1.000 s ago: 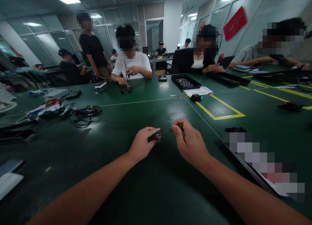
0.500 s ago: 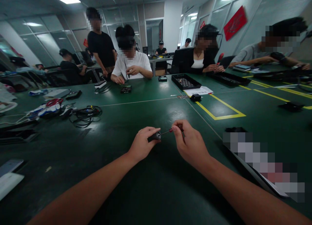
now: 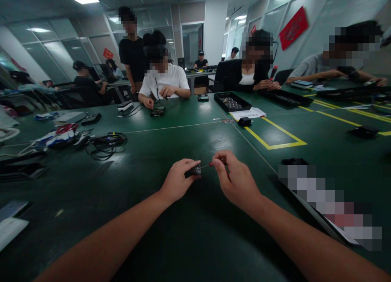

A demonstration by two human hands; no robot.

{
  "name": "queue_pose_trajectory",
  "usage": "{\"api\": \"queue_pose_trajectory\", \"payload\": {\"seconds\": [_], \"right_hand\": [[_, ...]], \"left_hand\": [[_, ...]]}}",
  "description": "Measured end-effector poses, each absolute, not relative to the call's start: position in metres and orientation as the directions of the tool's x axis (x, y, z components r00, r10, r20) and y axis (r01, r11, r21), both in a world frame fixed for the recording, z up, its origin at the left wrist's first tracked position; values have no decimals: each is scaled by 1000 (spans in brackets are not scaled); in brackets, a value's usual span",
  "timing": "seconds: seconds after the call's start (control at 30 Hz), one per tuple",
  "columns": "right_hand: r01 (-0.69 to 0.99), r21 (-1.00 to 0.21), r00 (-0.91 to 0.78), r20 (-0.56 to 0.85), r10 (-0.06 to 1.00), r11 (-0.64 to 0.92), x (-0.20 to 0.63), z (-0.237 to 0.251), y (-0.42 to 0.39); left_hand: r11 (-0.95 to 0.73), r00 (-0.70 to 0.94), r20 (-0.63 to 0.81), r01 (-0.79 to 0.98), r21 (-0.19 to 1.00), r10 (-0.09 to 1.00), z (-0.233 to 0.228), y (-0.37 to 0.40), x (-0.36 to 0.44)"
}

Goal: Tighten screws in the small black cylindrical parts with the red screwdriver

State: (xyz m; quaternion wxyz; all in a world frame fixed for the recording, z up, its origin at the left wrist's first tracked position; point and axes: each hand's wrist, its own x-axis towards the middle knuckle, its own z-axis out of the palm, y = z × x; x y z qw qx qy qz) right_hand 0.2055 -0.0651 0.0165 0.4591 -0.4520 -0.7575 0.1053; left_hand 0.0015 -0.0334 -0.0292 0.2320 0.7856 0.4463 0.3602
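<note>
Our left hand [image 3: 177,181] has its grip closed round a short black cylinder [image 3: 193,170], held just above the green surface [image 3: 189,131]; our right hand [image 3: 236,180] pinches a thin red-tipped tool [image 3: 210,164], its tip meeting the cylinder's end, both in front of us, a tangle of black cables [image 3: 105,143] well off to the left

— What carries everything?
— A dark green table [image 3: 183,241], with a yellow taped rectangle [image 3: 276,137] right of centre.
— What lies on it?
— Tangled black cables [image 3: 105,144] at left, a black tray [image 3: 232,102] and white paper [image 3: 249,113] upper middle.
</note>
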Motion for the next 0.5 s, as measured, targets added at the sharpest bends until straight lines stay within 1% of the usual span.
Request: {"api": "queue_pose_trajectory", "payload": {"seconds": [0.13, 0.23, 0.4, 0.5], "right_hand": [[619, -565, -141, 603, 785, 545, 207, 17, -64], [598, -587, -122, 606, 786, 546, 208, 19, -64], [582, -566, -217, 585, 782, 584, 206, 17, -65], [608, -557, -208, 576, 791, 566, 205, 16, -65]], "left_hand": [[-480, 329, 351, 552, 682, 877, -28, -34, 2], [-475, 327, 345, 556, 682, 880, -27, -34, 2], [-484, 337, 349, 555, 677, 875, -28, -34, 1], [-500, 341, 367, 549, 670, 865, -29, -34, 1]]}}
